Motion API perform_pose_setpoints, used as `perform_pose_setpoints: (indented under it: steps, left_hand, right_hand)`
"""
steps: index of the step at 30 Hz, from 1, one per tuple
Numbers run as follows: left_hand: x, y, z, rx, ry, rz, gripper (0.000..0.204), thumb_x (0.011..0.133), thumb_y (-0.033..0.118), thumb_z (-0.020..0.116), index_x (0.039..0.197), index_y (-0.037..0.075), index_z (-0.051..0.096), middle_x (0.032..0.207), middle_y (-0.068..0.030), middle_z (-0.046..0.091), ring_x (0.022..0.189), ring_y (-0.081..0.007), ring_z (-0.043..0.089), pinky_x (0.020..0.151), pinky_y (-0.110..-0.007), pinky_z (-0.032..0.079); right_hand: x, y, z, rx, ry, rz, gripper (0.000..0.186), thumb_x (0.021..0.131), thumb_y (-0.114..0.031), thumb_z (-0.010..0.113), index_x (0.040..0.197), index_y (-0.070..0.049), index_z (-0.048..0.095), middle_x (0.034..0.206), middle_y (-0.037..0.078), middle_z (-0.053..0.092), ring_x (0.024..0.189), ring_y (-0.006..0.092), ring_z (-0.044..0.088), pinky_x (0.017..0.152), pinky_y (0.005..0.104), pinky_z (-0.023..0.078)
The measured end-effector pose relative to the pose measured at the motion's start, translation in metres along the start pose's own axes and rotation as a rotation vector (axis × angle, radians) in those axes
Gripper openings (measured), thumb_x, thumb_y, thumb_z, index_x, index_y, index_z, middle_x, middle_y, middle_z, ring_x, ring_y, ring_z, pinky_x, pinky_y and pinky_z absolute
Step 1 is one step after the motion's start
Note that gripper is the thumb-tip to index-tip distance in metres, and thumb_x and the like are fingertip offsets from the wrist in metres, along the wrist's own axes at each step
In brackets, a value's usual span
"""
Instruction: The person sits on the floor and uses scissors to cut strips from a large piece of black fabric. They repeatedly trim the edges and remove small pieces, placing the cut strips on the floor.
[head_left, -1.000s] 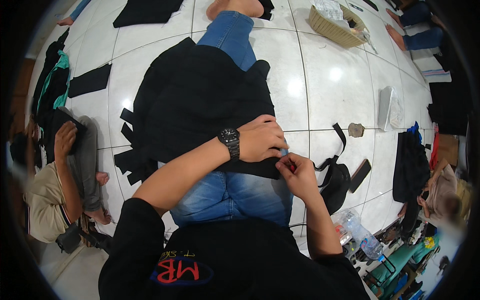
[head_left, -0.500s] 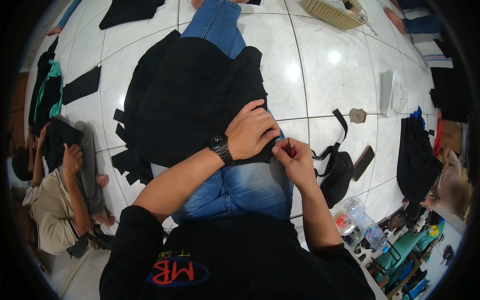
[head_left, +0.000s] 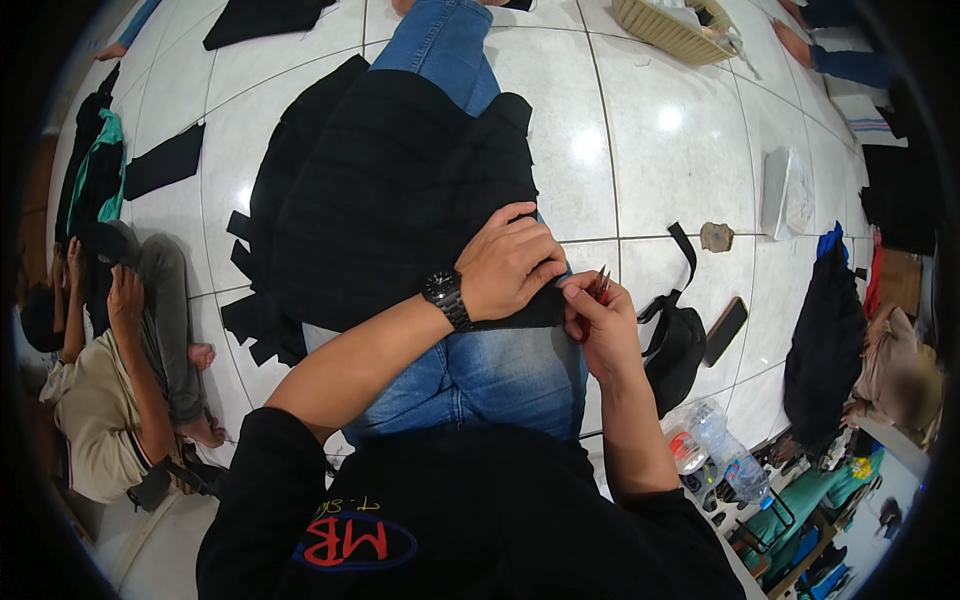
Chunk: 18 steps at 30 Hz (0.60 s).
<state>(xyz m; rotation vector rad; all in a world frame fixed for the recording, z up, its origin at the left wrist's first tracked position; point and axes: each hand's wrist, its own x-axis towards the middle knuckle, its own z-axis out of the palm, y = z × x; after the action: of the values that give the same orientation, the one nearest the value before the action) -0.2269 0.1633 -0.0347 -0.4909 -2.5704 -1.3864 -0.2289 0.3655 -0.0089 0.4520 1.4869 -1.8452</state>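
One edge-work step, looks like: left hand (head_left: 512, 268) on cloth (head_left: 390, 190), can't tell if pinching; right hand (head_left: 604, 318) fingers pressed together, snips (head_left: 600, 289) gripped; next prob needs cloth steady

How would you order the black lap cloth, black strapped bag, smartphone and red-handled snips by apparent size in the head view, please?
Black lap cloth
Black strapped bag
Smartphone
Red-handled snips (partly hidden)

Black short-sleeved shirt (head_left: 560, 520) down at six o'clock, red and yellow lettering (head_left: 350, 543) with a blue oval at seven, chunky black watch (head_left: 442, 290) on the left wrist (head_left: 474, 288), faded blue jeans (head_left: 500, 365)!
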Motion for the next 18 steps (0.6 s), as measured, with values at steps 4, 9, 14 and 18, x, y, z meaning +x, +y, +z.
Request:
perform_pose_setpoints:
  steps: [4, 9, 14, 18]
  left_hand:
    - [0.003, 0.003, -0.008, -0.038, -0.139, -0.049, 0.024, 0.090, 0.029, 0.072, 0.103, 0.010, 0.065, 0.093, -0.0055, 0.065, 0.096, -0.0246, 0.063, 0.115, -0.049, 0.034]
    - [0.002, 0.008, -0.021, 0.105, -0.272, 0.042, 0.092, 0.078, 0.066, 0.074, 0.139, 0.001, 0.049, 0.133, -0.0185, 0.057, 0.133, -0.0343, 0.050, 0.121, -0.053, 0.024]
    - [-0.001, 0.012, -0.011, 0.274, -0.342, 0.067, 0.085, 0.083, 0.067, 0.067, 0.137, 0.002, 0.053, 0.137, -0.0151, 0.058, 0.141, -0.0312, 0.043, 0.123, -0.053, 0.020]
    - [-0.002, 0.013, -0.014, 0.359, -0.405, 0.081, 0.079, 0.086, 0.066, 0.064, 0.133, 0.004, 0.059, 0.140, -0.0125, 0.058, 0.145, -0.0294, 0.039, 0.124, -0.052, 0.018]
  right_hand:
    - [-0.006, -0.010, 0.022, 0.376, 0.156, -0.042, 0.015, 0.099, -0.018, 0.063, 0.107, -0.006, 0.060, 0.083, 0.002, 0.061, 0.070, 0.0147, 0.054, 0.076, 0.0333, 0.046]
    - [0.000, -0.049, -0.030, 0.583, -0.036, -0.248, 0.010, 0.103, -0.019, 0.056, 0.100, -0.009, 0.052, 0.072, -0.002, 0.043, 0.067, 0.0144, 0.048, 0.072, 0.0318, 0.045]
    - [0.002, -0.043, -0.032, -1.259, -0.001, -0.955, 0.010, 0.091, -0.011, 0.060, 0.099, -0.005, 0.059, 0.081, 0.008, 0.057, 0.073, 0.0245, 0.056, 0.065, 0.0366, 0.046]
    - [-0.012, -0.042, -0.037, -1.776, -0.191, -0.880, 0.018, 0.077, -0.011, 0.069, 0.092, -0.007, 0.062, 0.085, 0.012, 0.059, 0.082, 0.0318, 0.058, 0.074, 0.0417, 0.048]
